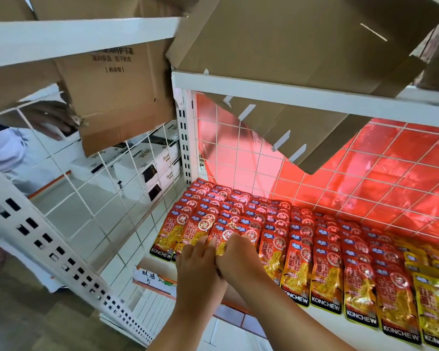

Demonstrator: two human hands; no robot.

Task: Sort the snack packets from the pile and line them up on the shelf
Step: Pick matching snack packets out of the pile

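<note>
Your two grips touch at front left of shelf [325,321]: left grip [198,259], right grip [238,254], fingers curled, both pinching one red packet [222,236] atop third row from left; rows too dense to count.

**Bright shelf, washed in red**

Strong daylight passes through the red film [403,158] behind the wire back panel [238,138] and throws a pink glow over the white shelf [289,91]. The glossy packets [360,282] catch small glints. Shadows are soft. The centre is sharp. The wide lens bends the perforated upright [48,239] and the shelf rails, and another person's hand [51,120] at far left is smeared by blur.
</note>
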